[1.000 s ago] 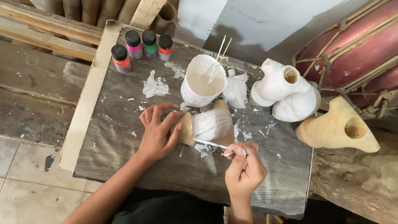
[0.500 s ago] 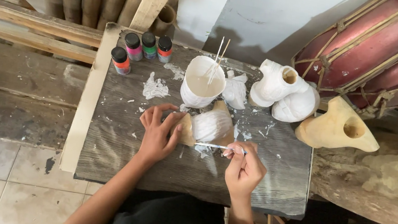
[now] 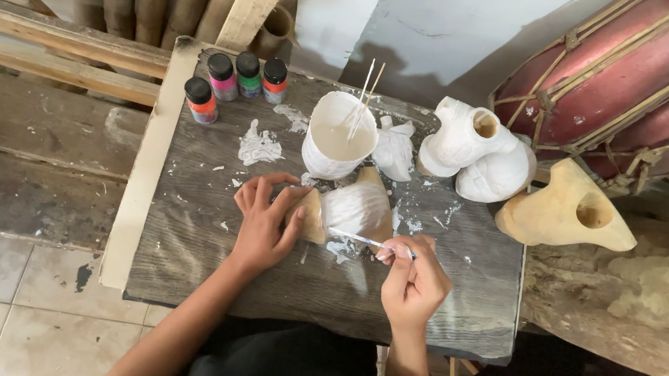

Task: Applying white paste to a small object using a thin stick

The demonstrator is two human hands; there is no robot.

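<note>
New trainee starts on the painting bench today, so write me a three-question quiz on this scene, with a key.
1. True or false: the right hand holds a thin paintbrush against the partly white-painted wooden carving.
2. How many small black-capped paint bottles stand at the back left of the grey wooden board?
3. Which hand steadies the carving? A) left hand B) right hand C) neither

Key
1. True.
2. Four.
3. A: the left hand presses on the carving's bare wooden end.
</note>
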